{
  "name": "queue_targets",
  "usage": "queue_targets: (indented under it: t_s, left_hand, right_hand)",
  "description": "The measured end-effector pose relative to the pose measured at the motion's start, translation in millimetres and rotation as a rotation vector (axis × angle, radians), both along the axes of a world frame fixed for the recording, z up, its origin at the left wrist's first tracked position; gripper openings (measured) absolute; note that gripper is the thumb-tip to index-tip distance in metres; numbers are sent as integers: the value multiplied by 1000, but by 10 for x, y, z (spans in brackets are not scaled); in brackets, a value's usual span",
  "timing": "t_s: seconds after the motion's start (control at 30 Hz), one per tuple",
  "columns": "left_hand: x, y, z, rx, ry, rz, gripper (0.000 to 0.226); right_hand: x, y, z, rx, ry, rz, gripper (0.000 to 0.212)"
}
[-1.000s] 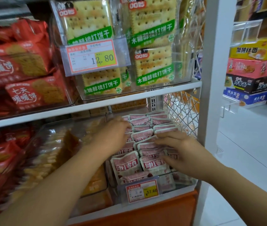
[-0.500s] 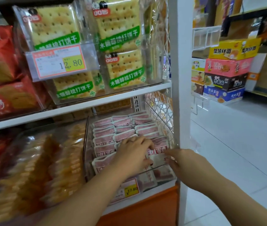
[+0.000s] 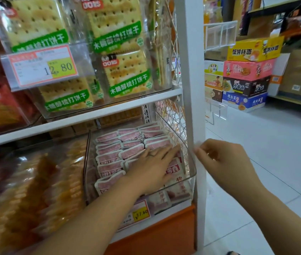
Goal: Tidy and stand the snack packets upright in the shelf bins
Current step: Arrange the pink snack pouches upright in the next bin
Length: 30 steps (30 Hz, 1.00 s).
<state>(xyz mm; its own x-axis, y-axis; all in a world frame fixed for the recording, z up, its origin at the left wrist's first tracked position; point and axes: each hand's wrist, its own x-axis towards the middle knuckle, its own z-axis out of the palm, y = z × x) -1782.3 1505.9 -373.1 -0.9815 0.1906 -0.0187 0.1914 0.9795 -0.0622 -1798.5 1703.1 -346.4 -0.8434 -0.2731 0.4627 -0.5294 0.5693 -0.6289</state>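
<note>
Several small pink-and-white snack packets (image 3: 109, 157) stand in rows inside a clear plastic bin (image 3: 192, 173) on the lower shelf. My left hand (image 3: 153, 166) lies flat on the packets at the bin's right side, fingers straight and pointing right. My right hand (image 3: 225, 161) hangs outside the shelf, just right of the white upright post (image 3: 194, 89), with fingers loosely curled and nothing in them. The packets under my left palm are hidden.
A bin of green-labelled cracker packs (image 3: 122, 70) sits on the shelf above, with a price tag (image 3: 41, 67). Orange snack bags (image 3: 35, 190) fill the bin to the left. Stacked noodle cartons (image 3: 247, 70) stand across the tiled aisle at right.
My right hand has come out of the bin to the right, past the white post. My left hand slid to the right across the packets. The camera view swung right.
</note>
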Motion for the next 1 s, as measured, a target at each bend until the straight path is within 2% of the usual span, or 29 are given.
queue_targets:
  t_s: [0.07, 0.13, 0.3, 0.4, 0.5, 0.6, 0.7, 0.83, 1.0]
  left_hand:
    - [-64, 14, 12, -21, -26, 30, 77]
    - [-103, 43, 12, -41, -43, 88, 78]
    - [-204, 238, -15, -102, -65, 251, 78]
    - [-228, 249, 86, -13, -105, 255, 84]
    - [-198, 148, 116, -4, -61, 280, 101]
    - [-223, 88, 57, -19, -145, 350, 113]
    - [-347, 57, 43, -40, -185, 341, 117]
    - [-536, 43, 60, -123, -261, 393, 122]
    - [-544, 80, 103, -103, -265, 407, 122]
  right_hand:
    - [-71, 12, -50, -104, -72, -12, 22]
    - [-107, -20, -116, -111, -119, 8, 19]
    - [-137, -111, -212, -165, -57, -45, 17]
    - [-134, -146, -235, -316, -152, -32, 33]
    - [-123, -188, -182, -418, -278, 93, 59]
    - [-147, -240, -178, -358, -279, 185, 49]
    - [-193, -280, -192, -351, -249, 168, 39]
    - [-228, -268, -203, -324, -226, 150, 43]
    - [-206, -237, -183, -309, -224, 160, 45]
